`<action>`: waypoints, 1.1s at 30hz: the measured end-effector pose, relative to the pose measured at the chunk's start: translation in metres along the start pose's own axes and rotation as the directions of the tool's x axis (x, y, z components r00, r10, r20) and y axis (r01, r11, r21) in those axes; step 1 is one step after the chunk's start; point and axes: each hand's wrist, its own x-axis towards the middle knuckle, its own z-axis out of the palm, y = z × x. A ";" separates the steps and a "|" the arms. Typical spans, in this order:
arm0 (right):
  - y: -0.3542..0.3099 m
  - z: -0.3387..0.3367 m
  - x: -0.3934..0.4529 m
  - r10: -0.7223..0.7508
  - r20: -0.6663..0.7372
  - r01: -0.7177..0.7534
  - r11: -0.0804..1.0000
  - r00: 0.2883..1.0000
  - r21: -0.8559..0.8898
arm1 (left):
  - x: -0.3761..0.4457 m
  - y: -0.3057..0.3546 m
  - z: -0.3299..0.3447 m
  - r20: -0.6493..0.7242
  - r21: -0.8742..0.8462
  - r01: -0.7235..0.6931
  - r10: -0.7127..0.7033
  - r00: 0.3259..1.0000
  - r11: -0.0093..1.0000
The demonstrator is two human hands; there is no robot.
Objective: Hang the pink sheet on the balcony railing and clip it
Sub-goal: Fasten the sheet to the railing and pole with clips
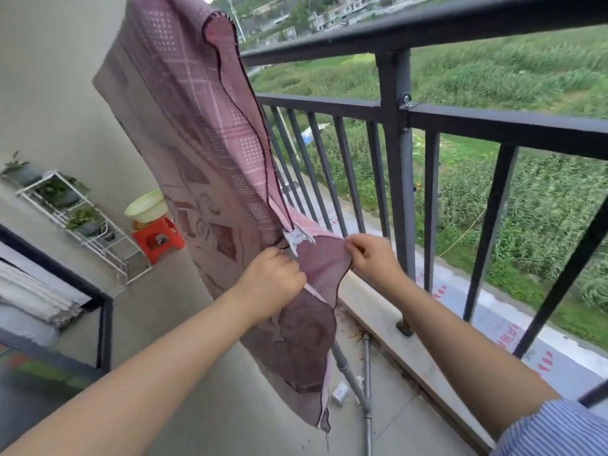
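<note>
The pink patterned sheet (197,133) hangs in the air at the left of the dark metal balcony railing (394,31), its top near the upper rail. A white clip (297,239) is clamped on the sheet's lower edge. My left hand (273,278) grips the sheet just below the clip, fingers curled round the cloth. My right hand (371,258) pinches the sheet's corner to the right of the clip. Whether the left fingers also hold the clip's handles is hidden.
A white plant rack (82,222) with potted plants stands against the wall at left, beside a red stool (158,240) carrying a pale green basin (146,207). Grey pipes (367,383) lie on the floor by the railing's base. A dark-framed door (102,324) is at left.
</note>
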 end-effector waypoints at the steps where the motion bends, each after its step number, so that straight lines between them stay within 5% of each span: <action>1: -0.001 -0.013 0.001 -0.030 -0.036 0.030 1.000 0.999 0.004 | 0.004 0.001 -0.003 0.009 -0.007 0.006 -0.006 1.000 1.000; 8: 0.008 0.004 -0.026 -0.018 0.135 0.001 0.992 0.991 0.124 | 0.032 0.010 -0.004 0.033 -0.101 -0.094 0.098 0.995 0.990; 12: 0.001 0.027 -0.039 -0.003 0.121 -0.029 0.966 0.993 0.256 | 0.048 0.009 0.011 0.127 -0.051 -0.120 0.125 0.984 0.991; 16: 0.007 0.035 -0.046 0.148 0.225 -0.223 0.906 0.963 0.361 | 0.052 -0.001 0.011 0.252 -0.171 -0.122 0.164 0.954 0.978; 22: 0.033 0.072 -0.054 0.192 0.347 -0.268 0.945 0.918 0.185 | 0.054 -0.006 0.009 0.211 -0.189 -0.166 0.205 0.956 0.968; 26: 0.037 0.089 -0.052 0.226 0.339 -0.315 0.919 0.913 0.237 | 0.052 -0.006 0.018 0.270 -0.122 -0.205 0.231 0.935 0.971; 30: 0.051 0.101 -0.043 0.267 0.345 -0.357 0.904 0.900 0.233 | 0.056 0.006 0.020 0.425 -0.036 -0.199 0.195 0.884 0.979; 33: 0.059 0.106 -0.044 0.239 0.329 -0.316 0.926 0.913 0.205 | 0.051 0.033 0.037 0.671 -0.100 -0.079 0.126 0.731 0.992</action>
